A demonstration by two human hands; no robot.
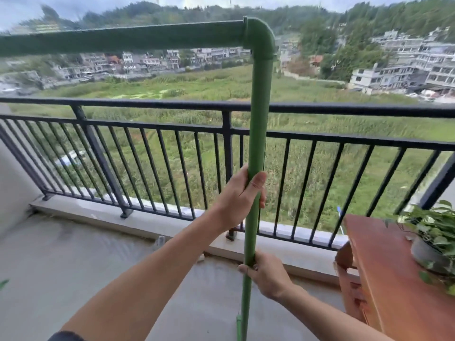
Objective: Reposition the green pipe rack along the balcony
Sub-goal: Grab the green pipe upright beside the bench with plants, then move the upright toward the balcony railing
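Note:
The green pipe rack (258, 114) stands in front of me on the balcony. Its upright post runs from the floor up to an elbow joint at the top, and a horizontal bar goes off to the left edge of the view. My left hand (240, 196) is wrapped around the post at mid height. Lower down, my right hand (267, 276) grips the same post where it narrows to a thinner tube. The foot of the rack is cut off at the bottom of the view.
A black metal railing (229, 134) runs across the balcony on a low concrete curb (147, 217). A reddish wooden table (384, 274) with a potted plant (435, 239) stands at the right. A white wall (12, 188) closes the left side.

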